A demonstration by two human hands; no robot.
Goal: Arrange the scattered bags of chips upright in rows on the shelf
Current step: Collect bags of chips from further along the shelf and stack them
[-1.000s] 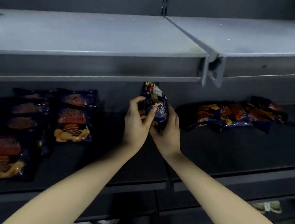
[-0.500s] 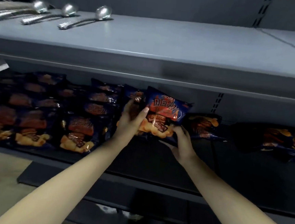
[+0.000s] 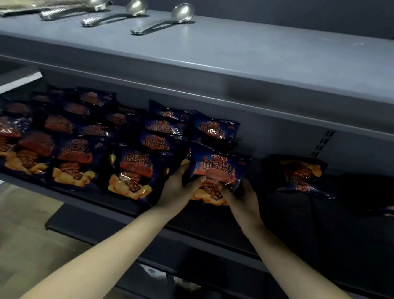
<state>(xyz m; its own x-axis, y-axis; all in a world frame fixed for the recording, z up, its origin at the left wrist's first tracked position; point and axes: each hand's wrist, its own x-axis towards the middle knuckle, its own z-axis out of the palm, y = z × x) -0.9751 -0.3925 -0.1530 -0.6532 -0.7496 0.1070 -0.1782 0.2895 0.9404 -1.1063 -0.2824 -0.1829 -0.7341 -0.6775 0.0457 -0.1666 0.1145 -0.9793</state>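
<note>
Being gripped by the left hand and right hand, the chip bag has been lowered beside the front row, nearly placed.

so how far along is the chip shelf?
Done: several rows of dark blue and orange chip bags are lined up across the left of the dark lower shelf. In hand: the left hand and right hand grip one more bag at the rows' right end. Left: at least two loose bags lying further right.
</note>
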